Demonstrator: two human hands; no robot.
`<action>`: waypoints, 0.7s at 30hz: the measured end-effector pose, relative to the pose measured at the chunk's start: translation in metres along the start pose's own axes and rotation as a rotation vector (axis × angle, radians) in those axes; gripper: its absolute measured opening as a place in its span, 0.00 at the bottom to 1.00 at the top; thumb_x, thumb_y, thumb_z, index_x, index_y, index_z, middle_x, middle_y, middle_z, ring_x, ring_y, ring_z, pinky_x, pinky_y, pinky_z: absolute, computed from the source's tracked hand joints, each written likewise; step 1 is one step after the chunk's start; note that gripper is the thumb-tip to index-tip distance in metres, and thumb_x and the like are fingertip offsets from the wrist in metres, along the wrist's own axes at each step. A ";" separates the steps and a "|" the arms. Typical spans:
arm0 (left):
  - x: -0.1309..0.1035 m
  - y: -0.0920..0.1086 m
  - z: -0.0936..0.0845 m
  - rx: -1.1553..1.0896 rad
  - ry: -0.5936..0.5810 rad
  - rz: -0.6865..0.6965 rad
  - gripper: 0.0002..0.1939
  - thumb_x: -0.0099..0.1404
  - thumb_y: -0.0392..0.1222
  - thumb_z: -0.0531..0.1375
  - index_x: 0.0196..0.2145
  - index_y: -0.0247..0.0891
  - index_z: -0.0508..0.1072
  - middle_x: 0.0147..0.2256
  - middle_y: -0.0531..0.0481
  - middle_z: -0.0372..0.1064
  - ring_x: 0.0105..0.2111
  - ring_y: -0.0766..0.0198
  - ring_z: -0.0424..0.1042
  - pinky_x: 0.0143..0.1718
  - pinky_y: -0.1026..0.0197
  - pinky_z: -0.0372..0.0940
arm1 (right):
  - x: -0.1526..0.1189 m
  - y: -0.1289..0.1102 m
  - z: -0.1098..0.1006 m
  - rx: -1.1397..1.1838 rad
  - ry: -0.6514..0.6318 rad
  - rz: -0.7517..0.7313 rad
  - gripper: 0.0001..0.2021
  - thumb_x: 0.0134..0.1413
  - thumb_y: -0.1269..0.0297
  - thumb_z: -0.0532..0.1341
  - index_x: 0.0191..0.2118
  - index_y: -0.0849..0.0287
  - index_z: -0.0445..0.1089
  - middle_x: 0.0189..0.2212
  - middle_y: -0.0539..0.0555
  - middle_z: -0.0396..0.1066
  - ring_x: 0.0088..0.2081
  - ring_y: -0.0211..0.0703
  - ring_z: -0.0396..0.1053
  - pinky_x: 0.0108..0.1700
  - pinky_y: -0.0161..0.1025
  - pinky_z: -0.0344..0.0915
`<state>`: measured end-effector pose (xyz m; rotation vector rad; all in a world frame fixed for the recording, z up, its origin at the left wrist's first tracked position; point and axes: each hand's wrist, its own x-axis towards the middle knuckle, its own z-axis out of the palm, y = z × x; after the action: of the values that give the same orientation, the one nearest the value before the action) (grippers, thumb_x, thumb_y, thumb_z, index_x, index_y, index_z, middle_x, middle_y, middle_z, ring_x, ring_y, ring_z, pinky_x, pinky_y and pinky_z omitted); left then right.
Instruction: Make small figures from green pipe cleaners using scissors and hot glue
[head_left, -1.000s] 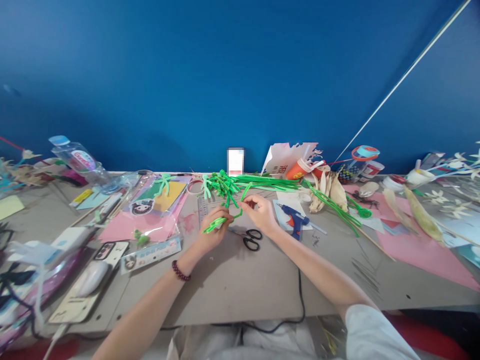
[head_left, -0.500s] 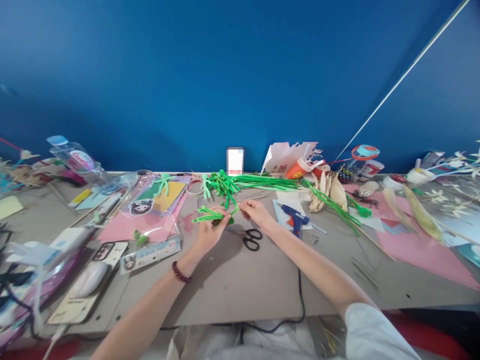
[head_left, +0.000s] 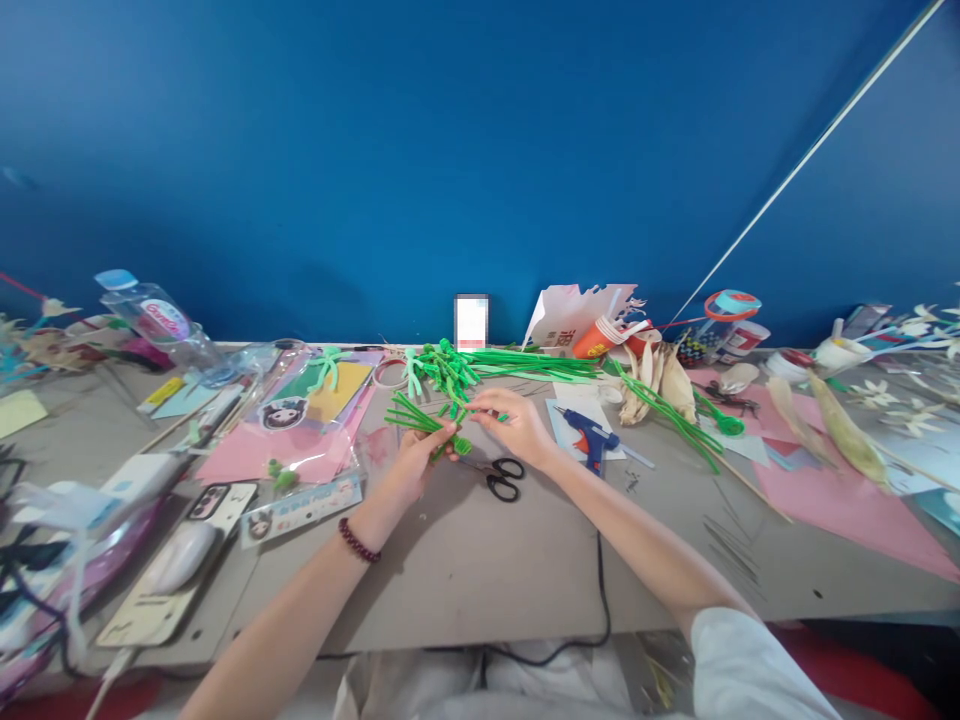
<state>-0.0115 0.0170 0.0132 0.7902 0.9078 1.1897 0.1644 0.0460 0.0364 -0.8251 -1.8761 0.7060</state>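
Note:
My left hand [head_left: 417,460] is closed around a bundle of green pipe cleaners [head_left: 409,412], whose loose ends fan out to the left. A rounded green coil shows beside its fingertips. My right hand [head_left: 517,428] pinches a green pipe cleaner at the right of the bundle, and a short green tip pokes out by its fingers. Black-handled scissors [head_left: 504,480] lie on the table just below the hands, blades toward the left hand. Behind the hands rests a heap of twisted green pipe cleaners [head_left: 446,368], with long straight stems [head_left: 540,365] reaching right.
A blue glue gun [head_left: 590,436] lies right of my right hand, its cord hanging over the front edge. Pink paper [head_left: 840,500] and dried husks [head_left: 671,385] are farther right. At left are a plastic bottle [head_left: 154,320], a bagged paper stack [head_left: 296,440] and a mouse [head_left: 184,558].
My right hand has shifted slightly left, nearer my left hand, with its fingers now over the bundle. The bundle has turned a little in my left hand, and the green coil shows more.

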 end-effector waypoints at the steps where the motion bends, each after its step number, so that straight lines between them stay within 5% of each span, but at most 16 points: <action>1: 0.000 0.000 -0.001 -0.001 -0.006 -0.021 0.10 0.46 0.42 0.69 0.23 0.33 0.74 0.18 0.53 0.67 0.18 0.70 0.65 0.20 0.67 0.60 | 0.001 0.000 -0.001 -0.006 -0.011 -0.015 0.09 0.55 0.60 0.60 0.37 0.55 0.76 0.38 0.56 0.72 0.38 0.43 0.69 0.36 0.37 0.67; 10: 0.001 -0.005 -0.004 0.118 -0.119 -0.052 0.11 0.49 0.44 0.68 0.25 0.33 0.74 0.17 0.54 0.65 0.16 0.71 0.63 0.19 0.67 0.59 | 0.004 0.001 -0.007 -0.017 -0.117 -0.007 0.07 0.55 0.62 0.60 0.31 0.57 0.73 0.35 0.54 0.73 0.38 0.42 0.68 0.36 0.36 0.64; 17: 0.002 -0.006 -0.004 0.607 0.015 0.425 0.10 0.54 0.47 0.63 0.26 0.37 0.72 0.26 0.50 0.68 0.24 0.64 0.68 0.26 0.62 0.65 | 0.000 0.007 0.002 -0.089 -0.130 0.292 0.09 0.52 0.63 0.59 0.26 0.61 0.72 0.24 0.51 0.70 0.26 0.36 0.62 0.30 0.33 0.58; 21: 0.000 -0.007 -0.011 0.918 -0.025 0.740 0.05 0.59 0.41 0.58 0.29 0.40 0.73 0.32 0.46 0.70 0.34 0.61 0.70 0.38 0.60 0.64 | -0.001 0.009 0.004 0.076 -0.149 0.511 0.10 0.47 0.60 0.61 0.23 0.62 0.71 0.19 0.48 0.67 0.23 0.34 0.60 0.28 0.33 0.56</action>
<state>-0.0188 0.0160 0.0021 2.0012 1.1940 1.3563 0.1632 0.0504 0.0271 -1.2493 -1.7647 1.1719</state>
